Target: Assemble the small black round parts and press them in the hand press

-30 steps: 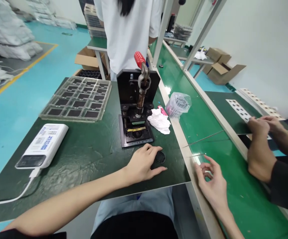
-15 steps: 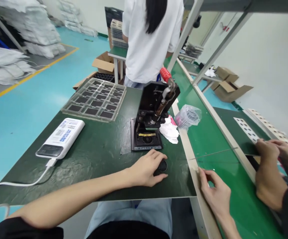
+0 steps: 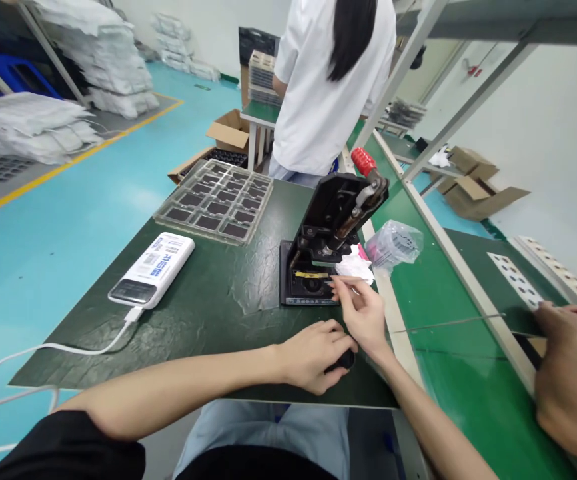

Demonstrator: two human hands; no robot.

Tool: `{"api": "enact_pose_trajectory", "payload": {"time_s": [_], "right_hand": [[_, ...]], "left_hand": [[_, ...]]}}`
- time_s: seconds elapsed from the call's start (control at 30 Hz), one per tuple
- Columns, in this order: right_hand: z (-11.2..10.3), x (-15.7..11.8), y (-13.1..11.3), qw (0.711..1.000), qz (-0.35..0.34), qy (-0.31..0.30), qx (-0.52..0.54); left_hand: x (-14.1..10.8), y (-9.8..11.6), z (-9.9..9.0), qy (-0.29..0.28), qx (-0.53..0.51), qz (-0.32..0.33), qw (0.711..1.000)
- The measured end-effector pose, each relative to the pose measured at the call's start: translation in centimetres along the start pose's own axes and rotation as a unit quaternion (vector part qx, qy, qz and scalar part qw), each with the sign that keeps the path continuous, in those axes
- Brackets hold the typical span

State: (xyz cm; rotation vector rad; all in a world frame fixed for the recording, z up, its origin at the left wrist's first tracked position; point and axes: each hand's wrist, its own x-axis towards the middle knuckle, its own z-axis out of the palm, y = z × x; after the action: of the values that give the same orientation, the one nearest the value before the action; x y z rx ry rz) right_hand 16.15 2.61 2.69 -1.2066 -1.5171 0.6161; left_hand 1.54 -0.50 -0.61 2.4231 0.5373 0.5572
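My left hand is closed around a small, round black object at the front edge of the table; its kind does not show. Just beyond, my right hand reaches to the base of a black hand press, fingertips pinched together at the base's right side. Whatever lies between those fingertips is too small to make out. A yellow strip lies across the press base, above a dark round recess. The red-gripped lever stands raised.
On the table are a clear compartment tray of dark square pieces and a white power bank with a cable. White tissue and a plastic-wrapped bundle sit right of the press. A co-worker's hands work at far right; another person stands ahead.
My right hand has moved left from the table's right rail to the press base. My left hand stays on the black object. The camera view has shifted slightly.
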Motion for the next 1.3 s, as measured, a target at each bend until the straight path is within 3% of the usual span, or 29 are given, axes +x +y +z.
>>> {"api": "enact_pose_trajectory", "payload": {"time_s": [0.1, 0.23, 0.43, 0.57, 0.67, 0.83, 1.03, 1.3], "right_hand": [[2.1, 1.9, 1.9, 1.0, -0.004, -0.023, -0.014], [2.6, 2.0, 2.8, 0.997, -0.023, -0.032, -0.069], [-0.4, 0.1, 0.3, 0.995, -0.054, 0.066, -0.051], [-3.7, -3.2, -1.4, 0.995, 0.011, 0.054, -0.078], [-4.9, -6.4, -1.2, 0.992, 0.053, 0.059, -0.1], [-5.1, -9.1, 0.3, 0.992, 0.072, 0.023, -0.105], [-5.1, -8.6, 0.3, 0.992, 0.062, -0.034, -0.103], [-5.3, -8.9, 0.4, 0.993, 0.053, -0.041, -0.102]], "left_hand": [[0.0, -0.2, 0.1, -0.007, -0.002, 0.006, 1.0], [0.0, -0.3, 0.0, -0.007, 0.0, 0.022, 1.0], [-0.1, -0.3, -0.3, 0.018, -0.015, 0.011, 1.0], [-0.3, -0.3, -0.7, 0.038, -0.071, -0.024, 0.996], [-0.4, -0.3, -0.8, 0.049, -0.134, -0.068, 0.987], [-0.3, -0.2, -0.8, 0.063, -0.164, -0.121, 0.977], [-0.5, -0.1, -1.0, 0.059, -0.144, -0.131, 0.979], [-0.7, 0.2, -1.2, 0.049, -0.14, -0.117, 0.982]]}}
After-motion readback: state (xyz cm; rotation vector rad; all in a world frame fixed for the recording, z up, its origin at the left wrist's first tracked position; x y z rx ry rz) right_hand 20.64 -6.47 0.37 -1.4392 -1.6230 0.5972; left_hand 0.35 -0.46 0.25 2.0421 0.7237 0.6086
